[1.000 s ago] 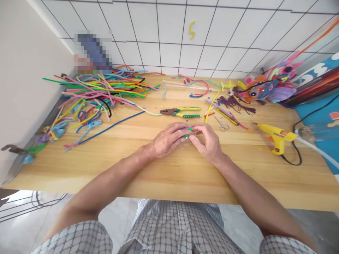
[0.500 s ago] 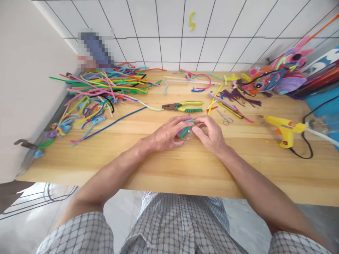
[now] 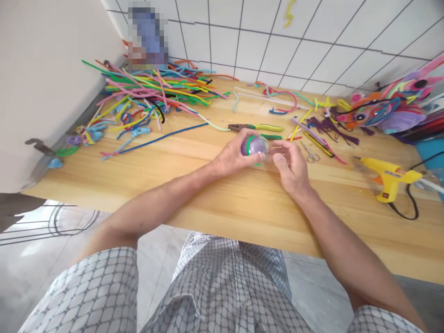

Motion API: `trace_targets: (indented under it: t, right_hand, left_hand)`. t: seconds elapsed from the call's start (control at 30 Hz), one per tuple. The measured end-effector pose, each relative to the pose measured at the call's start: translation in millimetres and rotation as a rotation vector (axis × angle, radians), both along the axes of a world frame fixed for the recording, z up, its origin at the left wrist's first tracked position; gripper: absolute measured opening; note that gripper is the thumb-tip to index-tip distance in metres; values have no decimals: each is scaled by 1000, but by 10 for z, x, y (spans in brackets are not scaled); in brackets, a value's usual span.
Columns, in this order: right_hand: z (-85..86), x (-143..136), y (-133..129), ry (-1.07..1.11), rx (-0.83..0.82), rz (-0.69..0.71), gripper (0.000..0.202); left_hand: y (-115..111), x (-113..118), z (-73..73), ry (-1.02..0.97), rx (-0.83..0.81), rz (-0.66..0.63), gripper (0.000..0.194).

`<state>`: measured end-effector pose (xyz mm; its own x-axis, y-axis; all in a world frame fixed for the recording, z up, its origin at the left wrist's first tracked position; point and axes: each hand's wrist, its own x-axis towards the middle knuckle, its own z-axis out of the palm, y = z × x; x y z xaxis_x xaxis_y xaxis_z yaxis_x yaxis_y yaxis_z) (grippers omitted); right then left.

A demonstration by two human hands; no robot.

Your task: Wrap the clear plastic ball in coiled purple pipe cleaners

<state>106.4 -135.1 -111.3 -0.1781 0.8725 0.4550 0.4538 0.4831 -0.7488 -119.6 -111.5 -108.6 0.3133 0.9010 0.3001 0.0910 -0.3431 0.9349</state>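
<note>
A small round object (image 3: 257, 145), clear on its right side with purple and green bands on its left, is held over the wooden table. My left hand (image 3: 234, 155) wraps round it from the left, thumb below and fingers above. Close to its clear side is my right hand (image 3: 291, 166), its thumb and fingers curled towards each other. Motion blurs the fingertips, and whether they pinch anything is too unclear to tell. Pliers (image 3: 255, 127) with yellow-green handles lie just behind the object, partly covered by my left hand.
Many coloured pipe cleaners (image 3: 166, 88) are heaped at the back left. Small scissors (image 3: 312, 158) and a yellow cutter (image 3: 319, 144) lie right of my hands. Farther right are a yellow glue gun (image 3: 388, 178) with a black cord and a colourful pipe-cleaner figure (image 3: 385, 111).
The round object is turned, and its clear dome now faces up and right. My right hand has come slightly away from it. The whole view has shifted and tilted.
</note>
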Motion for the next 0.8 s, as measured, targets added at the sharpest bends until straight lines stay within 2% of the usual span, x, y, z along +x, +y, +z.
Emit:
trace_targets:
  t: [0.07, 0.13, 0.2, 0.27, 0.5, 0.63, 0.7, 0.8]
  right_hand:
    - [-11, 9, 4, 14, 23, -5, 45]
    - [-19, 10, 6, -5, 47, -7, 46]
    - [-23, 2, 3, -34, 61, 3, 46]
    - [-28, -14, -2, -52, 67, 17, 44]
    - [-55, -43, 0, -74, 56, 43, 44]
    - [-69, -42, 6, -62, 50, 44, 45]
    - [-68, -46, 2, -49, 40, 48, 46]
    - [-58, -66, -19, -21, 19, 59, 52]
  left_hand:
    - [48, -20, 57, -214, -299, 50, 57]
    - [91, -48, 103, -394, -518, 32, 53]
    - [124, -71, 123, -498, -628, -28, 52]
    - [150, -86, 114, -551, -665, -82, 50]
    - [203, -106, 43, -619, -686, -141, 42]
    - [179, -86, 51, -596, -667, -135, 46]
    - [144, -59, 48, -536, -601, -57, 53]
    - [65, -17, 26, -337, -327, 56, 68]
